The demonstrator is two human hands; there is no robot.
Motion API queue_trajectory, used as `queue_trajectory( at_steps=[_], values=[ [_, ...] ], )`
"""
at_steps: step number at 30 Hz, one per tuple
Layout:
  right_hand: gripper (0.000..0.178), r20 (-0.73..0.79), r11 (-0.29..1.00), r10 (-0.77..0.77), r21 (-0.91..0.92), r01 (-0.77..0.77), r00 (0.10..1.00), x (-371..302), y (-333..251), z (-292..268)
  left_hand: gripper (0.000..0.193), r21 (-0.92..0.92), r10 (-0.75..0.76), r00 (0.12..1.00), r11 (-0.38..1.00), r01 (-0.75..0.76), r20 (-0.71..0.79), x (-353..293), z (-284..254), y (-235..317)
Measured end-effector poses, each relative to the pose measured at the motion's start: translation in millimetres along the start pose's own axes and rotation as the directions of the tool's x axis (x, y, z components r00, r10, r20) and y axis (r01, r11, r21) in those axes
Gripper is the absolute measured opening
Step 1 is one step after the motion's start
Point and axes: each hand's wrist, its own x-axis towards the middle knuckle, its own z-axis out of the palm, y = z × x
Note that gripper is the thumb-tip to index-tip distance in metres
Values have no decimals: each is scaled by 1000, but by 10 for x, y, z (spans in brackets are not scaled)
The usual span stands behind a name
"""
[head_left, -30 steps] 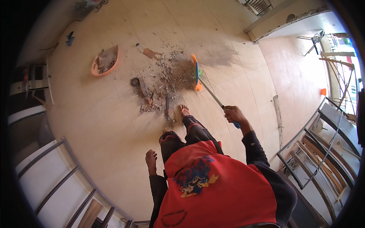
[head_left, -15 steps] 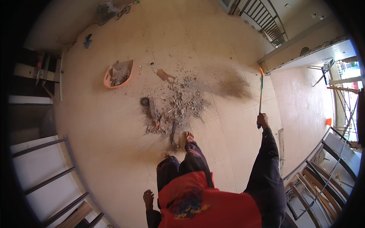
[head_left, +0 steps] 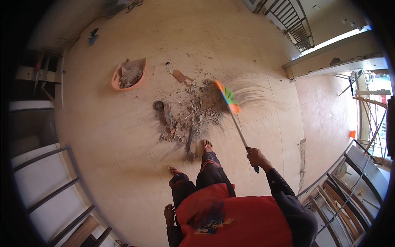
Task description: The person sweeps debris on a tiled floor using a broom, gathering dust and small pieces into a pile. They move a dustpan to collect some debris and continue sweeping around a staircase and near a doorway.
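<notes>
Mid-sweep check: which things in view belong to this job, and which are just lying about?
Likely part of the job:
Broom, gripped in the right hand
Rubble pile
Orange tub holding rubble

Apparently just lying about:
Blue scrap, upper left
Brown board, lower left
Small orange object, far right

Rubble [head_left: 200, 117] in the way, floor [head_left: 98, 138] passable leftward

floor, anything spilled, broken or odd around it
Yes. Loose rubble is strewn over the floor ahead of the feet, and dark dust streaks fan out right of the broom. At upper right, the pale ledge has a ragged edge and a dark patch, so it looks chipped.
</notes>
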Motion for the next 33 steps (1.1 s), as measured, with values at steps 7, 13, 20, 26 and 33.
queue_trajectory(
  at_steps=[7,13,20,26,33],
  values=[
    [27,382,191,644,759,-623,663,78,-1574,-1331,36,-224,88,995,972,-74,53,773,-260,132],
    [14,195,163,632,912,-376,750,824,-2600,-1163,33,-362,149,988,920,-149,-30,1656,-922,-303],
    [25,226,75,833,859,-507,506,1811,-2897,-551,18,-556,110,992,822,-123,-57,2609,-2042,-262],
    [18,80,247,719,899,-361,691,2462,-3826,-228,22,-600,126,948,748,-285,-293,3347,-2821,598],
    [11,-38,585,457,766,-268,889,4075,-4701,-212,31,-396,182,926,864,-312,-332,4188,-3237,1357]
  ],
)
